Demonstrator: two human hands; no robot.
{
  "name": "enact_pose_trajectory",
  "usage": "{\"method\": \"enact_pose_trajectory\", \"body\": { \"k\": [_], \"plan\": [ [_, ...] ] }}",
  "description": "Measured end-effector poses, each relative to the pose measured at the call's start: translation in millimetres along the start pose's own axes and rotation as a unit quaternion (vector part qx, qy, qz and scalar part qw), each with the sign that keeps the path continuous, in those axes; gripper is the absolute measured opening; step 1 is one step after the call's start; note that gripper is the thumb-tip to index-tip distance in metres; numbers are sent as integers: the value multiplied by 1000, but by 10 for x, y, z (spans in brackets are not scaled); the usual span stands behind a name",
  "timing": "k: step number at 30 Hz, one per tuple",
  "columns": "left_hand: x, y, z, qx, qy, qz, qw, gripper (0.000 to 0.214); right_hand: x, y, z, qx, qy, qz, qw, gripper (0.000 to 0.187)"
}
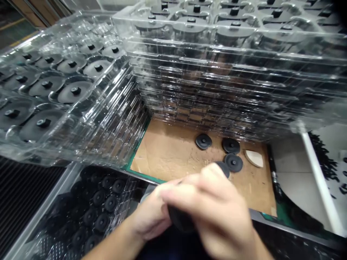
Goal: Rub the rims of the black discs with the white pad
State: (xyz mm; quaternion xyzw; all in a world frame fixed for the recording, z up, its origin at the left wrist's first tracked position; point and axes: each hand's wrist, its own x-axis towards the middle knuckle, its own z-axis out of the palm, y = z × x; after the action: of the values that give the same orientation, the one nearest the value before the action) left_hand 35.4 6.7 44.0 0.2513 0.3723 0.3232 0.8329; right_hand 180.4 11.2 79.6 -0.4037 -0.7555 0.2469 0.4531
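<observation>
Close to my body, my left hand [153, 213] and my right hand [219, 206] are pressed together, blurred by motion. A black disc-like part [181, 218] shows between them, and the fingers of both are closed around it. Parts of its shape are hidden by my fingers. Just beyond my right hand, several black discs with small raised hubs lie on a cardboard sheet [159, 148]. One disc [223, 168] is partly covered by my knuckles. Another disc [233, 163] lies beside it, with two more farther back, including a disc [203, 141].
Tall stacks of clear plastic trays rise at the left [108, 108] and the back [217, 50], their top pockets filled with black discs. A pale wedge-shaped piece [254, 158] sits at the cardboard's right. Lower left, a bin [51, 206] holds many discs. Small black pieces [322, 159] lie far right.
</observation>
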Motion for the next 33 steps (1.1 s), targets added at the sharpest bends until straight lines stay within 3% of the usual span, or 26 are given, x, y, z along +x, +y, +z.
{"method": "enact_pose_trajectory", "body": {
  "k": [3,5,9,11,16,19,21,24,27,30,33],
  "plan": [
    [-23,-3,44,-129,-49,-36,990,55,-65,383,42,5,121,211,970,22],
    [-28,-4,66,-194,-77,-44,977,54,-161,667,158,3,155,281,947,24],
    [-12,-22,68,-229,-112,-41,966,46,-431,1009,490,39,61,313,947,21],
    [-6,-39,52,-246,-127,-52,960,50,-531,1031,556,45,56,329,942,26],
    [13,-76,32,-245,-143,-65,957,50,-578,823,285,82,61,331,938,25],
    [46,-105,27,-146,-110,34,983,49,-634,668,107,100,60,335,935,20],
    [69,-131,16,-7,-72,135,988,69,-726,596,59,103,68,342,932,19],
    [97,-158,-1,233,-19,215,948,99,-889,533,39,102,89,350,927,21],
    [116,-160,-8,385,0,249,889,107,-977,486,1,72,130,336,930,23],
    [120,-149,-8,453,-4,302,839,109,-959,445,-75,22,153,282,947,28],
    [112,-133,-10,457,-2,305,836,109,-901,437,-151,-20,94,193,976,40]
  ]
}}
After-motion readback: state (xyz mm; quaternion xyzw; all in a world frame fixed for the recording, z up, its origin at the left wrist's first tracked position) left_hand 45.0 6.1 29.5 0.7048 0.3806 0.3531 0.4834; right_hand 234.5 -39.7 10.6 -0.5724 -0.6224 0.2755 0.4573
